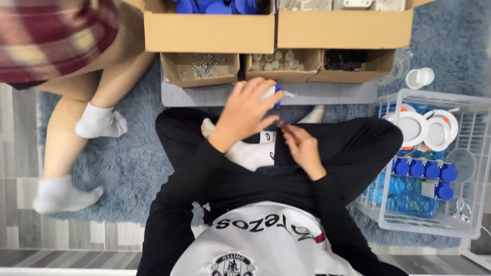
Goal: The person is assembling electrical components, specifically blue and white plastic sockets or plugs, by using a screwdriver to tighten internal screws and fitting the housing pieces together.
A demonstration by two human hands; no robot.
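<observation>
Two hands work close together over the person's crossed legs, just in front of a low grey board (317, 93) that carries three small cardboard trays. The left hand (244, 113) curls around a small white and blue plastic part (276, 94), fingers wrapped over it so that only its blue edge and a white tip show past the knuckles. The right hand (303, 148) is pinched narrow, thumb and forefinger closed on something tiny and reddish at its tip; it is too small for me to name.

Judging by its look, the plastic part is light, stiff and moulded, smooth enough to slip if held loosely, and best gripped around its body as the left hand does now, leaving the end free. The tiny piece in the right hand probably wants a fingertip pinch and could drop easily into the shaggy blue rug (128, 158).

Beyond the hands, one tray holds metal screws (205, 65), one pale round caps (276, 61), one dark pieces (345, 60). Two larger cardboard boxes (209, 31) stand behind them. At the person's right a white wire basket (473, 168) holds finished blue-capped units (424, 169) and white round fittings (413, 128). Another person's legs in white socks (99, 122) stand on the rug to the left.
</observation>
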